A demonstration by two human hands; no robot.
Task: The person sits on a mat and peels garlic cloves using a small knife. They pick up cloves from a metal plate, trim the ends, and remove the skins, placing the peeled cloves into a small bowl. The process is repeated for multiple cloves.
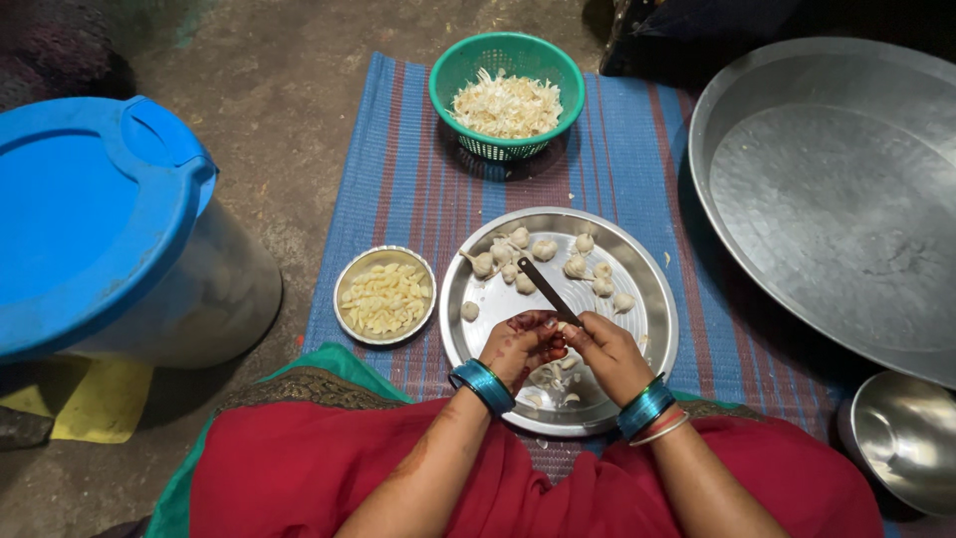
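Observation:
My left hand (520,345) and my right hand (607,351) meet over the near side of a round steel plate (647,299). A small knife (545,289) is in my right hand, blade pointing up and left. My left hand pinches a garlic clove against the blade; the clove is mostly hidden by the fingers. Several whole garlic bulbs (543,251) lie across the far half of the plate. Bits of peel (553,379) sit under my hands. Blue bangles circle both wrists.
A small steel bowl of peeled cloves (384,297) sits left of the plate. A green basket of garlic skins (507,100) stands at the far end of the striped mat (408,179). Big steel basin (827,199) right, small steel bowl (908,438) lower right, blue-lidded drum (90,219) left.

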